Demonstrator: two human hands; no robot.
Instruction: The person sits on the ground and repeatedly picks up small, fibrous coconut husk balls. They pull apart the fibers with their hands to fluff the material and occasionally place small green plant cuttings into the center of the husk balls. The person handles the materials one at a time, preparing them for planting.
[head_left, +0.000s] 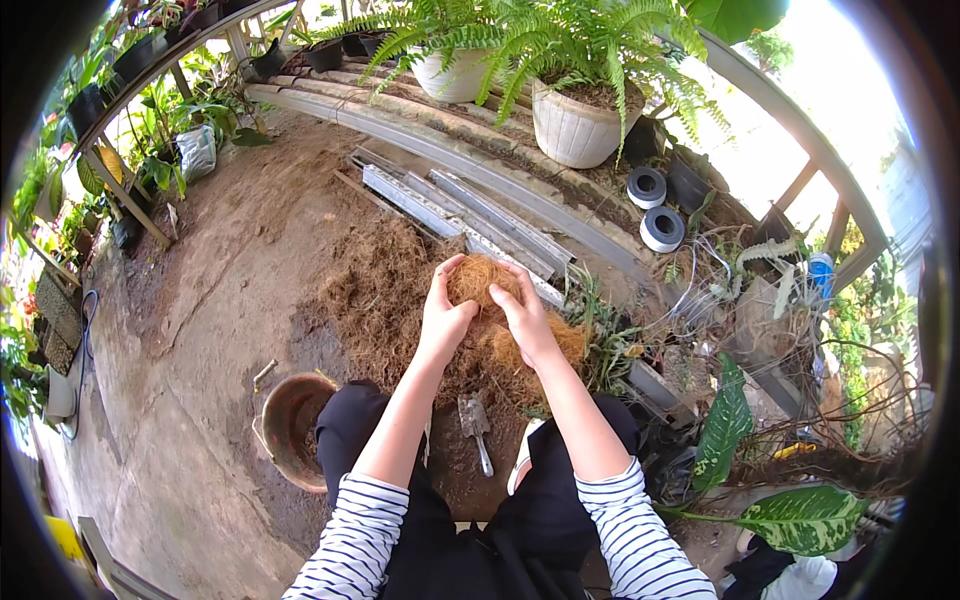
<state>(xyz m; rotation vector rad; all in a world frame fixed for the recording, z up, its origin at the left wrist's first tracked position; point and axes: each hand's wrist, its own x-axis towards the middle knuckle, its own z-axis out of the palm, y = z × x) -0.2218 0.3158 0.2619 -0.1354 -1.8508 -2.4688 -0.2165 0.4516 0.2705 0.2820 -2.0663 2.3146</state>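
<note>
My left hand (448, 311) and my right hand (523, 311) are cupped around a ball of light brown coconut fibre (480, 281), one on each side, with both thumbs on its near face. Below them spreads a heap of darker, loose fibre (375, 300) on the ground. A tuft of golden fibre (517, 349) lies by my right wrist, at the heap's right side. Between my feet rests a dirty hand trowel (473, 420), its handle towards me. An empty-looking clay pot (289, 431) with a wire stands beside my left knee.
Metal channels (450, 217) lie beyond the heap. White pots (574, 124) with ferns stand behind them, near two rolls of tape or strapping (646, 187). Cut plants and tangled strings (705, 300) crowd the right side. A blue hose (88, 322) lies far left.
</note>
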